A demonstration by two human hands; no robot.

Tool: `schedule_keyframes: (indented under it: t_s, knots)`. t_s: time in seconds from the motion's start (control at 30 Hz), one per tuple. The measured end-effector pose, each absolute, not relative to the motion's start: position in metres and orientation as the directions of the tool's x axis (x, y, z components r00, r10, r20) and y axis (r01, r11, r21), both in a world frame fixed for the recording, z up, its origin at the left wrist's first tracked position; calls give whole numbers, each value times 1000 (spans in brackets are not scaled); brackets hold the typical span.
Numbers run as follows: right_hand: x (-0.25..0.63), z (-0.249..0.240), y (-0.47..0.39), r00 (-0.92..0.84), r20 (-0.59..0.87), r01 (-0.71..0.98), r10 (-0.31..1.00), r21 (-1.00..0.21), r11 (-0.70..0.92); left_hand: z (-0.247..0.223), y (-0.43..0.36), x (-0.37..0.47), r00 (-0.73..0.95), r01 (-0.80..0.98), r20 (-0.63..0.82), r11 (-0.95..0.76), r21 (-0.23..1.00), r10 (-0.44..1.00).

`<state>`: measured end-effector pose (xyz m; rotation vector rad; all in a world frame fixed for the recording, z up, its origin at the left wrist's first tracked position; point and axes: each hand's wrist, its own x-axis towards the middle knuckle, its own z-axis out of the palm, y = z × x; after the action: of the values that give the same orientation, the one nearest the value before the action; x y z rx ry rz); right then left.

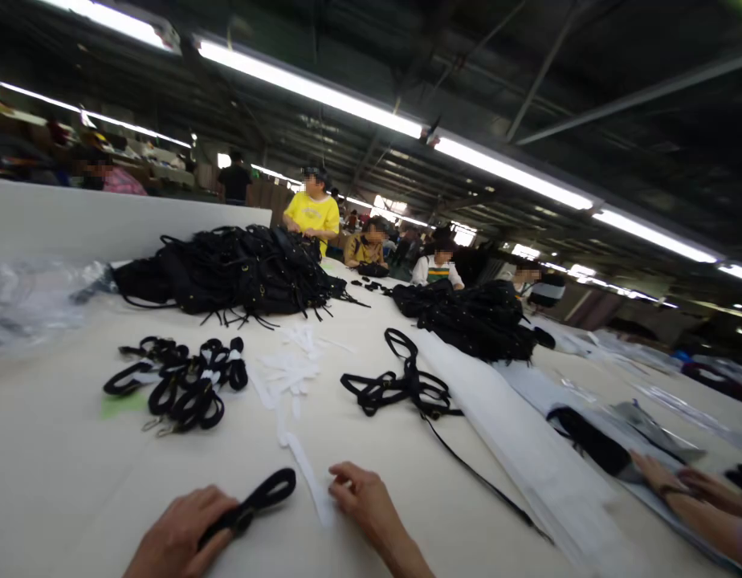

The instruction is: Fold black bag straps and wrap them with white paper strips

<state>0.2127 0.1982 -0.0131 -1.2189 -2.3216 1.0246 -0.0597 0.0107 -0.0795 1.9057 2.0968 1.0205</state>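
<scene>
Webbing (254, 502) loops black from the gripping left hand (181, 528), the free, half-curled right hand (367, 504) beside a flat white strip (309, 480).

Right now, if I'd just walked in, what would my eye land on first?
Probably the bright yellow shirt, just beyond the right end of a big black heap at the far left of the table. Then, up close, the left hand gripping a looped black strap, with the right hand beside a white strip.
</scene>
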Motion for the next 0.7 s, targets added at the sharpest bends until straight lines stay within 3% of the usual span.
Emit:
schedule_keyframes:
  t_s: [0.17,0.3,0.43,0.57,0.7]
  knots:
    - [240,5,202,-618,63,688,784,-439,577,-82,8,-69,-173,837,240,14,547,955]
    - [229,1,206,-738,75,626,670,-296,722,-79,6,-73,-173,813,236,3,582,956]
    - [203,0,207,-930,85,345,357,-123,930,-75,5,-76,-214,777,259,3,630,942]
    - [178,10,213,-1000,12,-6,-6,10,1000,-67,5,-76,-215,772,270,-6,636,938]
    - [163,18,223,-987,-73,-147,-140,99,984,-64,6,-75,-212,765,251,0,644,944]
